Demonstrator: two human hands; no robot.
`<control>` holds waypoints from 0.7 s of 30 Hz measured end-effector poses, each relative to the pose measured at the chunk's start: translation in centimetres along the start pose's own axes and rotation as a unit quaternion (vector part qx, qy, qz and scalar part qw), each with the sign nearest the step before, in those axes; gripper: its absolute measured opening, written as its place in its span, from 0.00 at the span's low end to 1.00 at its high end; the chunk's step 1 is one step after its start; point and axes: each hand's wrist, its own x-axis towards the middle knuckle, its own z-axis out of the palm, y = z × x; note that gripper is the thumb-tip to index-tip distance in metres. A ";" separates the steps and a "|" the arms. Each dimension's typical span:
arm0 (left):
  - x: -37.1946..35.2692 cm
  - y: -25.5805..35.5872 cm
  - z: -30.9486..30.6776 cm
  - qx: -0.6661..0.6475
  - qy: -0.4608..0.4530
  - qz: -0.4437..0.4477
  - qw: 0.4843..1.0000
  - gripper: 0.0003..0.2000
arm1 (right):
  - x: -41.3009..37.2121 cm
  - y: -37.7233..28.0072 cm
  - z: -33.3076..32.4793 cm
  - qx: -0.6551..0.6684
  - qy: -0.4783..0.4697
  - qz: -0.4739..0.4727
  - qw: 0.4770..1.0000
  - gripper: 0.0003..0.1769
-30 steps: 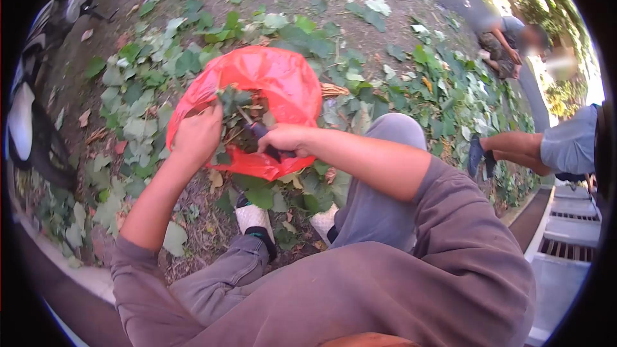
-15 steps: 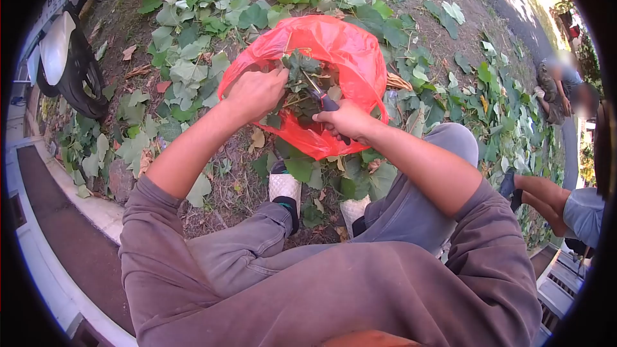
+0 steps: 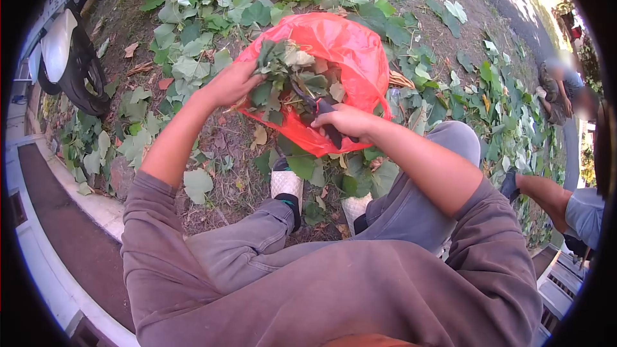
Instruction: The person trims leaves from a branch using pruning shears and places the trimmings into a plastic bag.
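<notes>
A red plastic bag point(image 3: 366, 58) stands open on the ground in front of my feet, with cut leaves inside it. My left hand point(image 3: 232, 83) is closed around a bunch of green leaves point(image 3: 273, 77) at the bag's left side, over its mouth. Dark-handled pruning shears point(image 3: 329, 130) are gripped in my right hand point(image 3: 347, 121) at the near right of the opening. Their blades point up and left toward the bunch and are partly covered by leaves.
Leafy vines point(image 3: 193, 58) spread over the soil around the bag. A parked motorcycle point(image 3: 74, 58) is at upper left, beside a low ledge point(image 3: 71, 218). On the right are a person's bare leg point(image 3: 543, 196) and another person crouching point(image 3: 556, 87) farther off.
My left hand has moved left and slightly down, drawing the bunch of leaves up and out over the bag's left rim. My right hand stays nearly in place with the shears.
</notes>
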 end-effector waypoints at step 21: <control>1.4 -0.7 3.8 -0.732 -0.175 -0.098 0.651 0.22 | 0.5 -0.2 0.2 -0.147 0.057 -0.081 0.984 0.29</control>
